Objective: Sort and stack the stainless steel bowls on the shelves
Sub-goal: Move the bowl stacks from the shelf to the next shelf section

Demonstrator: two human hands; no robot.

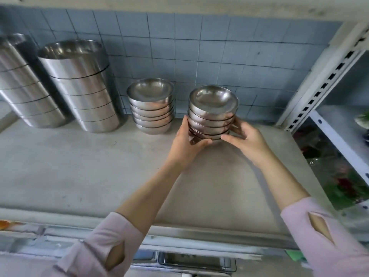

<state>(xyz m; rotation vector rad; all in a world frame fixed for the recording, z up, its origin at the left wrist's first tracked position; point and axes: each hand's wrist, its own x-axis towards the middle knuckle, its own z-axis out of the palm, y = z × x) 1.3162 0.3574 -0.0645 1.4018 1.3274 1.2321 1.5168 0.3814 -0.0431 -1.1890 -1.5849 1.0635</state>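
Head view: I've got both hands on one stack of small steel bowls (pixel 213 110), nested rim-up, sitting on the grey shelf (pixel 79 166). Left hand (pixel 188 143) is clamped on the stack's left side, thumb curled across the front of the lowest bowl, fingers wrapped around behind. Right hand (pixel 246 139) is clamped on the right side, thumb tip against the bottom bowl's front edge, fingers behind the stack. Can't tell if the bottom bowl rests on the shelf or is just lifted off it; the hands cover the base. Using that held stack as reference: a second stack of similar small bowls (pixel 151 107) stands just to its left, apart from it, close to the tiled wall (pixel 199 47) that runs behind both. Further left, well apart, a tall stack of straight-sided steel containers (pixel 79 86) leans in the wide-angle view, and another like it (pixel 24 84) sits at the far left, partly cut by the frame edge. To the right of the held stack, a white slotted rack upright (pixel 323 80) rises at the shelf's end. Pale pink sleeves (pixel 103 244) show at the bottom, nearest the camera.
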